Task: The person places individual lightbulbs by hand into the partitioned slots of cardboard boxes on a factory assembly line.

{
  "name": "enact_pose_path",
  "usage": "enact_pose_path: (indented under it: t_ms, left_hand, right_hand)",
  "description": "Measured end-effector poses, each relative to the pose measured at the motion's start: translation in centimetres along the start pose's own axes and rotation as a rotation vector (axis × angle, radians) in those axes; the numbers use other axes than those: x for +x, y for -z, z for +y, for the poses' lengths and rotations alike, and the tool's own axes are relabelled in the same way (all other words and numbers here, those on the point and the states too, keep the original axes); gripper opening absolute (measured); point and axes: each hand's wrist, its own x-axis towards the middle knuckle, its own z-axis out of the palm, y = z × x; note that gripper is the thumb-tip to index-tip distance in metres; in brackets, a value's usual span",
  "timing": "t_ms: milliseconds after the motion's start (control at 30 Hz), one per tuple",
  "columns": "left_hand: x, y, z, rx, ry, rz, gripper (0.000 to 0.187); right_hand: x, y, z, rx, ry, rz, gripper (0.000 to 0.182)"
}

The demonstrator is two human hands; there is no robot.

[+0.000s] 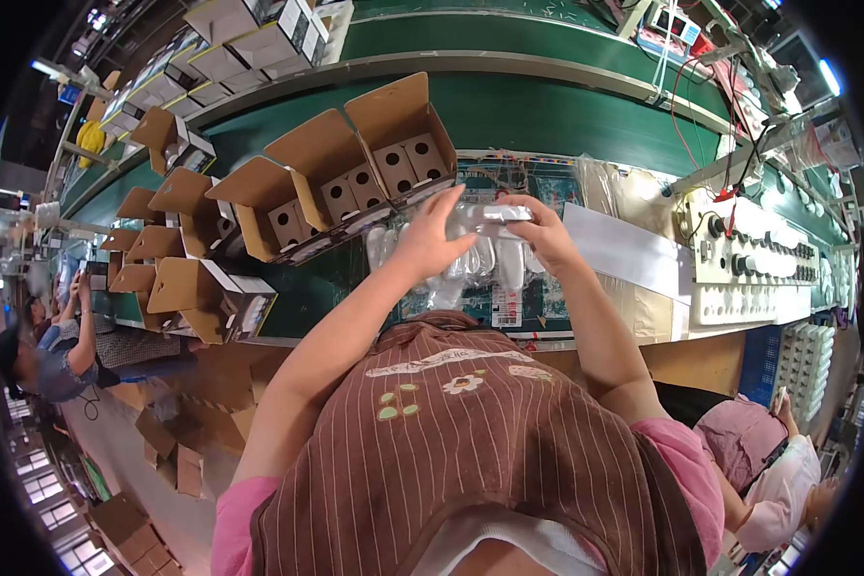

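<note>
My right hand [550, 238] pinches one end of a shiny item in clear plastic wrap [505, 213], held out to the left. My left hand [432, 242] is just left of it, its thumb and fingers apart and nothing gripped between them. Below both hands lie several more plastic-wrapped pale items [511, 266] on the bench; their exact kind is hard to make out through the wrap. Close behind my left hand stands an open cardboard box [432, 144] whose inner cardboard pieces have round dark holes. More open boxes [259, 197] continue the row leftward.
Flattened white card [627, 252] and clear plastic bags [600, 187] lie right of my hands. Beyond is a panel with black sockets [739, 259]. A green conveyor belt [547, 106] runs behind the boxes. One person [62, 355] is at left, another [773, 480] at right.
</note>
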Motion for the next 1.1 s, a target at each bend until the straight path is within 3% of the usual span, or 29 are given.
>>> enact_pose_path:
  t_ms: [33,133,200,367,400,467,533,600,667,700,800,867,967,1067,1100]
  left_hand:
    - [0.6,-0.7,0.0,-0.105,0.033,0.001,0.063]
    - [1.8,0.2,0.3,-0.241,0.122,-0.241,0.053]
    - [1.5,0.2,-0.2,-0.251,0.277,-0.150,0.043]
    - [0.2,1.2,-1.2,-0.421,0.630,-0.025,0.042]
    - [-0.1,1.0,-1.7,-0.445,0.693,-0.001,0.041]
    - [-0.8,0.7,-2.9,-0.358,0.591,0.098,0.041]
    - [-0.7,1.6,-1.8,-0.385,0.591,0.137,0.040]
    - [-0.8,-0.5,-3.3,-0.720,0.602,0.182,0.039]
    - [-1.2,-1.5,-2.5,-0.989,0.570,0.253,0.040]
    - [-1.4,-1.1,-3.1,-0.643,0.500,0.206,0.038]
    - [-2.2,0.2,-2.9,-0.385,0.498,0.188,0.035]
    - [-1.6,2.2,-1.8,-0.671,0.523,0.357,0.027]
    - [-1.0,4.6,-2.8,-0.694,0.456,0.407,0.024]
    - [-0.6,5.1,-2.2,-0.420,0.289,0.489,0.026]
    - [-0.4,5.9,-0.1,-0.075,0.179,0.472,0.031]
  right_hand:
    - [0.0,-0.5,-0.3,0.042,0.002,-0.053,0.046]
    - [0.3,-1.3,-0.5,0.026,-0.013,-0.131,0.049]
    - [0.2,-2.0,-0.5,0.184,-0.056,-0.175,0.056]
    - [1.5,-1.6,1.3,-0.241,-0.123,-0.084,0.058]
    - [1.8,-2.0,0.9,-0.493,-0.063,0.005,0.057]
    - [1.9,-2.5,0.2,-0.992,0.059,0.189,0.057]
    - [1.8,-3.7,0.1,-0.983,0.151,0.032,0.053]
    - [2.3,-5.4,0.8,-1.010,0.294,-0.121,0.051]
    - [1.8,-7.7,0.3,-1.212,0.276,-0.166,0.046]
    - [2.0,-8.3,0.9,-1.261,0.239,-0.215,0.045]
    - [1.8,-8.7,2.0,-1.365,0.098,-0.264,0.040]
    - [1.9,-7.9,2.8,-1.454,0.131,-0.256,0.039]
    - [1.7,-7.5,2.2,-1.515,0.120,-0.197,0.038]
    - [1.7,-9.0,-1.6,-1.208,0.385,0.092,0.038]
    - [2.4,-9.6,-2.3,-0.946,0.371,0.156,0.041]
